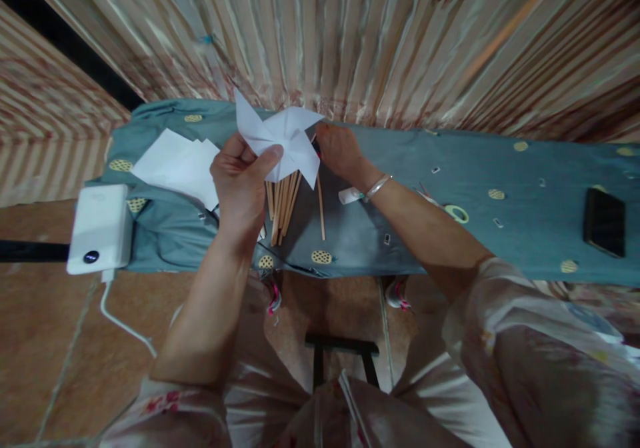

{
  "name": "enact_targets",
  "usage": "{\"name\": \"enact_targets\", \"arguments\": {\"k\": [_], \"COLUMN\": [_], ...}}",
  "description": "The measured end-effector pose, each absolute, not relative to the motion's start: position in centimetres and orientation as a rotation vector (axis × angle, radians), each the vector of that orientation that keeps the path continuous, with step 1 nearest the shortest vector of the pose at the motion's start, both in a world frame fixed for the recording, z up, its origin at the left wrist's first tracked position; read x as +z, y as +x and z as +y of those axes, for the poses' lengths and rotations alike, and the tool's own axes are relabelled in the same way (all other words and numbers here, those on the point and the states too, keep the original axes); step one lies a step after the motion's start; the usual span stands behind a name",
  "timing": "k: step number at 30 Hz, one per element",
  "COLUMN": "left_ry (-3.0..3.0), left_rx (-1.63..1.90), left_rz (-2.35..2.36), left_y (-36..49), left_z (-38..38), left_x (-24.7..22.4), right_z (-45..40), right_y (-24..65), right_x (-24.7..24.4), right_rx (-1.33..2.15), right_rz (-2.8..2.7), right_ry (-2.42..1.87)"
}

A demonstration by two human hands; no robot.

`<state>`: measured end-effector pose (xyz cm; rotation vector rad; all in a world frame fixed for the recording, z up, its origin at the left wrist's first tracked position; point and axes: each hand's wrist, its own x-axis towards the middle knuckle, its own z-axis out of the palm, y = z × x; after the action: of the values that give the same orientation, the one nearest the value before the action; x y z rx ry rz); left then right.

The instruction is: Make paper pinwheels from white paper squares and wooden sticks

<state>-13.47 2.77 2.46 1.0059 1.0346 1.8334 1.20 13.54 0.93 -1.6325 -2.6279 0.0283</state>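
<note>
A white paper pinwheel is pinched at its centre by my left hand, thumb on top. My right hand is closed beside the pinwheel's right-hand blades. A small dark and red bit shows at its fingers, too covered to name. Beneath the pinwheel lies a bundle of wooden sticks, its upper ends hidden by the paper. One separate stick lies to the right of the bundle. Near my right wrist is a small white tube-like item.
White paper sheets lie left on the cloth-covered bench. A white power bank with a cable sits at the left end. A tape roll and a black phone lie right. A pleated curtain hangs behind.
</note>
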Motion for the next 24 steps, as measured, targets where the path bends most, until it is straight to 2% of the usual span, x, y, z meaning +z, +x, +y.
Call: {"name": "enact_targets", "arguments": {"k": [7,12,20,24], "left_ry": [1.011,1.018,0.999,1.014], "left_rx": [1.786,1.735,1.603,1.578], "left_rz": [1.064,1.029,0.999,0.99], "left_y": [-13.2,-11.9,-8.5,-7.3], "left_z": [2.9,2.8,3.0,3.4], "left_x": [2.2,1.8,1.0,1.0], "right_z": [9.1,1.4,-2.6,-2.7], "right_y": [4.3,10.3,15.3,15.4], "right_x": [1.7,-1.2,-4.6,-4.4], "right_rx": [0.256,0.451,-0.006,0.076], "right_rz": [-2.293,-2.232,-2.428,-2.383], "right_ry": [-1.567,-1.458,-1.443,-1.421]}}
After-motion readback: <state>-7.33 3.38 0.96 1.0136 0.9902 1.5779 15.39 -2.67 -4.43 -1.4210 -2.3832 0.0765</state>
